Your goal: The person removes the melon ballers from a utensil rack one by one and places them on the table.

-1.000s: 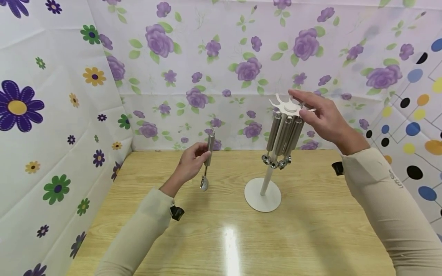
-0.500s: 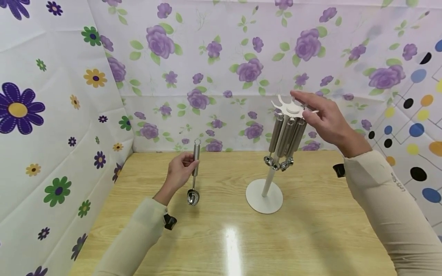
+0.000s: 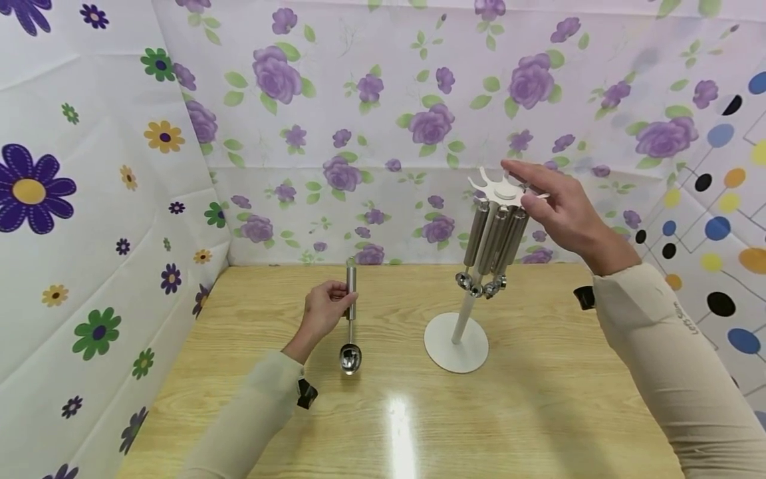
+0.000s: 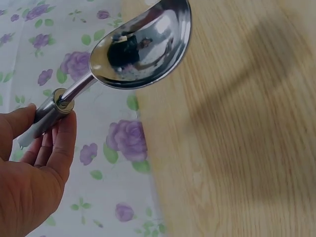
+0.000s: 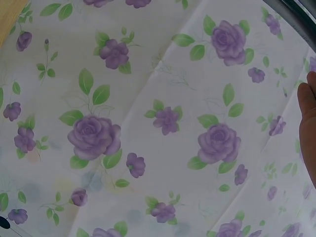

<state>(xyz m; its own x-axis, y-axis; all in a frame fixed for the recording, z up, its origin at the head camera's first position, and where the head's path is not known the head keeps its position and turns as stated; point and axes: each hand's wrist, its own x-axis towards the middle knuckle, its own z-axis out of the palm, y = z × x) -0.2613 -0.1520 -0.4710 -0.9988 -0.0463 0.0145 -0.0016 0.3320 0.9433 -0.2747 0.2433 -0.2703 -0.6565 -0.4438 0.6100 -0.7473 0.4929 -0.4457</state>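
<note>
In the head view my left hand (image 3: 326,307) pinches the thick handle of a steel scoop (image 3: 350,359). The scoop is held with its bowl down and its hollow towards the head camera. The left wrist view shows the shiny bowl (image 4: 148,54) close up, with thumb and fingers around the handle. My right hand (image 3: 565,209) grips the hooked top of a white utensil stand (image 3: 445,356), thumb on the near side and index finger across the far side. Several steel utensils (image 3: 493,233) hang from its hooks by their handles; some overlap. Only part of the right hand shows in its wrist view.
The stand rises from a round white base on a wooden table (image 3: 383,432). A purple-flowered cloth (image 3: 383,126) forms the back wall. Patterned cloths (image 3: 96,266) close off the left and right sides. A bright reflection lies on the table's front part.
My left hand swung left, then partly back right, ending lower and nearer with the scoop. The scoop's hollow has turned towards the head camera. My right hand stays on the stand.
</note>
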